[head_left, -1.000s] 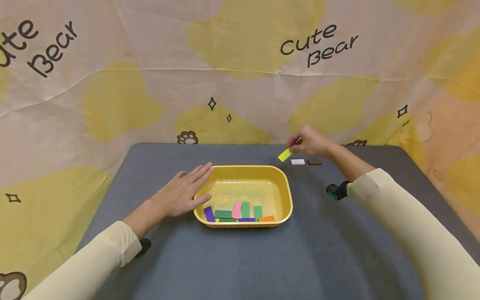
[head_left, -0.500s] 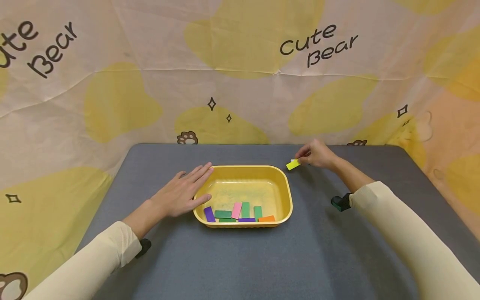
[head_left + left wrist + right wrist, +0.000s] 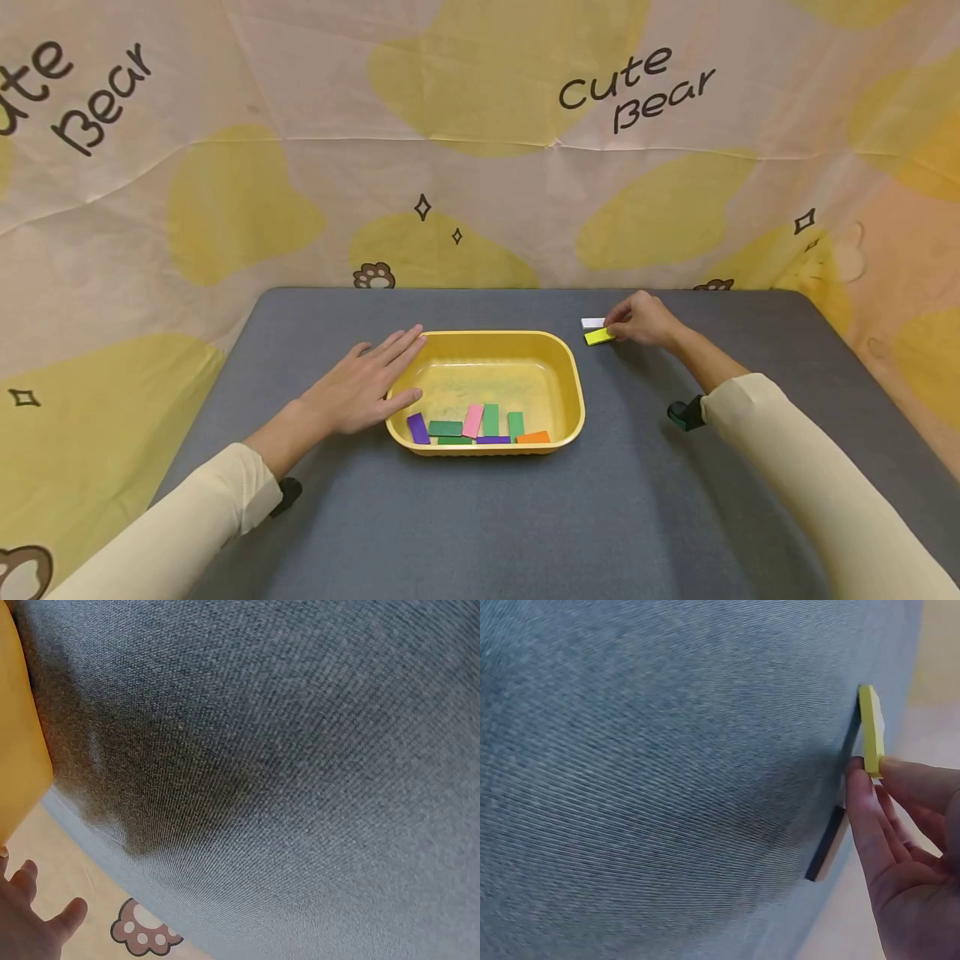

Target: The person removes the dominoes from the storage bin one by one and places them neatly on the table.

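Note:
Between thumb and fingertips my right hand point(image 3: 647, 320) pinches one end of a small yellow block point(image 3: 598, 336), low over the table just in front of a white block point(image 3: 592, 322). In the right wrist view the yellow block point(image 3: 871, 731) shows edge-on, with a dark brown block point(image 3: 827, 845) lying beyond the fingers; the head view has that one hidden behind the hand. My left hand point(image 3: 369, 382) rests with straight fingers on the left rim of a yellow plastic basin point(image 3: 486, 336). Several blocks lie along the basin's near side, among them a pink block point(image 3: 473, 421) and an orange block point(image 3: 533, 437).
A grey cloth-covered table point(image 3: 480, 525) bears everything, and its far edge meets a hanging fabric backdrop point(image 3: 480, 167) with bear-paw prints. The basin stands in the middle, left of the yellow and white blocks.
My right hand has come down and to the right with the yellow block, from above the white block to just in front of it. The left hand and basin have stayed still.

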Demonstrator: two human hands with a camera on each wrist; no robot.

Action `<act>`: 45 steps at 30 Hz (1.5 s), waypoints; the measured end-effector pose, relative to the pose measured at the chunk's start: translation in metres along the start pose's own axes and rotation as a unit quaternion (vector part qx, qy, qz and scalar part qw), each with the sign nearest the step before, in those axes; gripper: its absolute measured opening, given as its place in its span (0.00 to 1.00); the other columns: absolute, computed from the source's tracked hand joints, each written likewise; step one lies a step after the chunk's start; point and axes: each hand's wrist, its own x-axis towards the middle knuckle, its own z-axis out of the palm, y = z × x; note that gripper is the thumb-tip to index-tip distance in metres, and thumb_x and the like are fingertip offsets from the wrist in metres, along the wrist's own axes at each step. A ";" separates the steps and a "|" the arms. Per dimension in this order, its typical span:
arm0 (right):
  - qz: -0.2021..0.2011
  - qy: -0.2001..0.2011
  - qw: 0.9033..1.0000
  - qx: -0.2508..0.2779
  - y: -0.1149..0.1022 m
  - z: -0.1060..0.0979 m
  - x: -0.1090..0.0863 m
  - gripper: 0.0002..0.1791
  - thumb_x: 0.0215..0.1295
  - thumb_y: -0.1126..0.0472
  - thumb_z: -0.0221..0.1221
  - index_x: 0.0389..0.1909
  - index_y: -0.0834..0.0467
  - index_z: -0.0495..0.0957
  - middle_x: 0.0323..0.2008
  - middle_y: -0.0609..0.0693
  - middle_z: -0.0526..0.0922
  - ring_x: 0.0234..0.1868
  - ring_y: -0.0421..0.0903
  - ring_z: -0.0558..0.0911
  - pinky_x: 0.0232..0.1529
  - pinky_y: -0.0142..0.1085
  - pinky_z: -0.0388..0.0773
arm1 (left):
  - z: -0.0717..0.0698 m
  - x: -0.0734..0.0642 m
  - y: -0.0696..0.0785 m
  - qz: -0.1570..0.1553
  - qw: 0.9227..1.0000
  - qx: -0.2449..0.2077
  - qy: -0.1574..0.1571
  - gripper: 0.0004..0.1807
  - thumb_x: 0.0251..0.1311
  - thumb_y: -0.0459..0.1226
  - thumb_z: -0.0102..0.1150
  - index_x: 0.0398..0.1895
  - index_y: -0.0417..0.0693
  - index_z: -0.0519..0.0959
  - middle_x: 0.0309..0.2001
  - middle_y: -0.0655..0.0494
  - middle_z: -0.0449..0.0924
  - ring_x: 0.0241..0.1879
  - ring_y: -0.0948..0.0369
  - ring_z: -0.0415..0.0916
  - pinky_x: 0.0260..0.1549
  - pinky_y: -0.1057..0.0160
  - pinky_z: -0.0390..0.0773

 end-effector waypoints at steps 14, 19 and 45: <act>0.000 -0.005 1.000 0.002 0.003 0.006 0.000 0.08 0.66 0.71 0.62 0.42 0.72 0.84 0.38 0.63 0.86 0.33 0.47 0.84 0.35 0.35 0.81 | 0.000 0.000 -0.001 -0.006 1.000 -0.001 -0.005 0.43 0.71 0.61 0.42 0.80 0.48 0.47 0.80 0.53 0.42 0.77 0.50 0.49 0.64 0.35 0.60; -0.003 -0.007 1.000 -0.005 0.003 0.004 -0.001 0.08 0.65 0.71 0.62 0.42 0.72 0.83 0.38 0.62 0.85 0.33 0.47 0.82 0.35 0.35 0.80 | 0.000 0.000 0.000 -0.007 1.000 -0.003 -0.006 0.43 0.71 0.61 0.42 0.80 0.47 0.48 0.80 0.53 0.42 0.77 0.50 0.49 0.64 0.35 0.60; -0.027 -0.007 0.999 -0.043 0.013 0.005 0.001 0.07 0.60 0.71 0.65 0.38 0.69 0.85 0.34 0.57 0.86 0.34 0.48 0.78 0.38 0.39 0.77 | 0.001 0.000 0.000 -0.006 1.000 0.000 -0.003 0.43 0.71 0.60 0.43 0.80 0.47 0.48 0.80 0.53 0.42 0.77 0.50 0.48 0.64 0.35 0.59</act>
